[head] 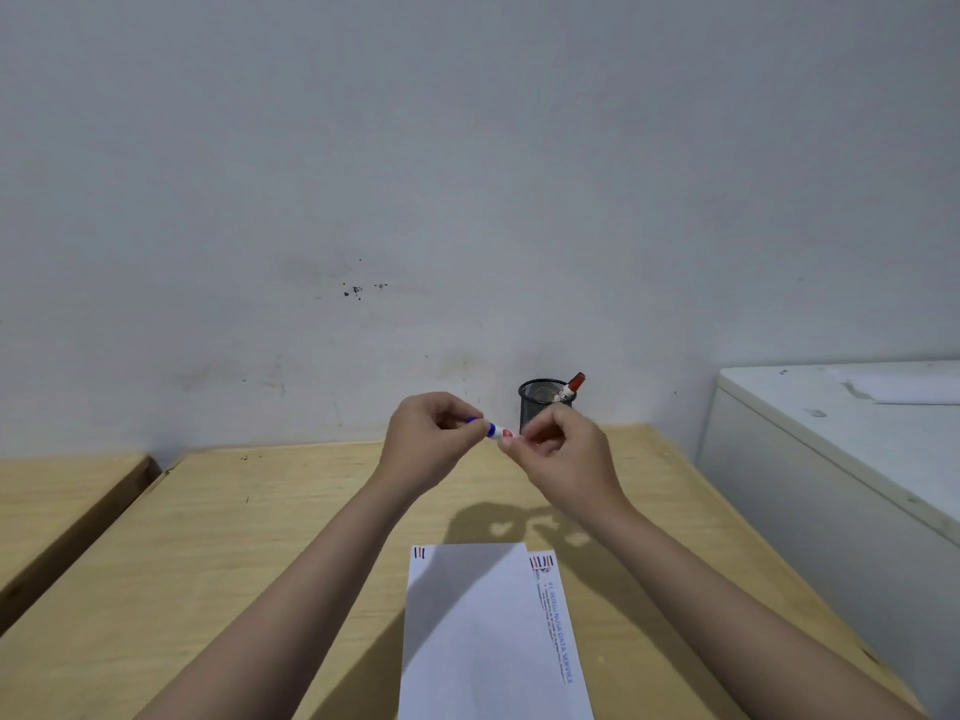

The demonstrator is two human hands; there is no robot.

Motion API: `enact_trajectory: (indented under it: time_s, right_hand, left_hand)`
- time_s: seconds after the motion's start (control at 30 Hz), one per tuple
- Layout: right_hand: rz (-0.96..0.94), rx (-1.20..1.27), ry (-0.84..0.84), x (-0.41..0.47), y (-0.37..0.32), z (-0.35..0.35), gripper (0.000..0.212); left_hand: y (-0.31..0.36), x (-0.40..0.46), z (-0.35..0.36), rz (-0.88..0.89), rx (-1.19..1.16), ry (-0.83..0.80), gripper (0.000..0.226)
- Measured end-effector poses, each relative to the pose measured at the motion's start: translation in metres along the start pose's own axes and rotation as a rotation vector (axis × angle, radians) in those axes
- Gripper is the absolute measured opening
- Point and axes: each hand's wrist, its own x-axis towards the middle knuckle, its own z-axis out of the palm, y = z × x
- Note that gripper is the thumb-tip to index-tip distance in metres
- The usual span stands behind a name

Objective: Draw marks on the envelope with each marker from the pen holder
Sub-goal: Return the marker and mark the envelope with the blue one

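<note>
Blue marker [493,430] held level between my two hands, above the desk [291,517] and just in front of the pen holder [540,405]. Long axis runs left to right. Left hand [431,439]: fingers pinched narrow on the blue cap end. Right hand [563,452]: fingers closed on the white barrel end. My guess: the cap pulls off along that axis, hands parting sideways. Envelope [483,631] lies flat on the desk, nearer me than the pen holder, below both hands. Red marker [571,386] leans in the pen holder.
</note>
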Motion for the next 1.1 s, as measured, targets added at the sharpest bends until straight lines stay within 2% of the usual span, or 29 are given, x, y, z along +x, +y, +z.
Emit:
enact_trajectory:
  time_s: [0.1, 0.17, 0.23, 0.3, 0.37, 0.47, 0.57, 0.7, 0.83, 0.9, 1.1]
  right_hand:
    - [-0.213, -0.169, -0.088, 0.005, 0.008, -0.007, 0.017]
    - [-0.270, -0.133, -0.150, 0.007, 0.009, -0.009, 0.016]
    - [-0.316, -0.113, -0.162, 0.008, 0.007, -0.012, 0.024]
    - [-0.336, -0.113, -0.096, 0.012, 0.005, -0.018, 0.038]
    - [-0.325, -0.085, 0.071, 0.028, 0.005, -0.028, 0.046]
    - [-0.251, 0.008, 0.356, 0.062, 0.011, -0.039, 0.037]
    - [-0.192, 0.082, 0.508, 0.084, 0.022, -0.036, 0.029]
    - [-0.153, 0.052, 0.490, 0.097, 0.048, -0.019, 0.035]
    - [-0.098, -0.017, 0.455, 0.105, 0.072, -0.007, 0.025]
    - [-0.082, -0.030, 0.449, 0.105, 0.078, -0.001, 0.028]
    - [-0.130, 0.039, 0.617, 0.121, 0.074, -0.010, 0.033]
  left_hand:
    - [0.003, 0.003, 0.007, 0.045, 0.123, -0.066, 0.004]
    - [0.006, 0.005, 0.009, 0.075, 0.173, -0.096, 0.005]
    - [0.009, 0.009, 0.010, 0.109, 0.176, -0.095, 0.007]
    - [0.008, 0.013, 0.011, 0.141, 0.147, -0.080, 0.016]
    - [0.000, 0.024, 0.014, 0.155, 0.160, -0.055, 0.025]
    - [-0.023, 0.048, 0.030, 0.183, 0.246, -0.022, 0.029]
    - [-0.046, 0.061, 0.051, 0.204, 0.319, -0.033, 0.034]
    - [-0.065, 0.076, 0.076, 0.198, 0.353, -0.024, 0.032]
    - [-0.077, 0.086, 0.090, 0.166, 0.345, 0.003, 0.028]
    - [-0.081, 0.090, 0.095, 0.150, 0.342, 0.016, 0.028]
    - [-0.084, 0.096, 0.100, 0.110, 0.326, 0.062, 0.021]
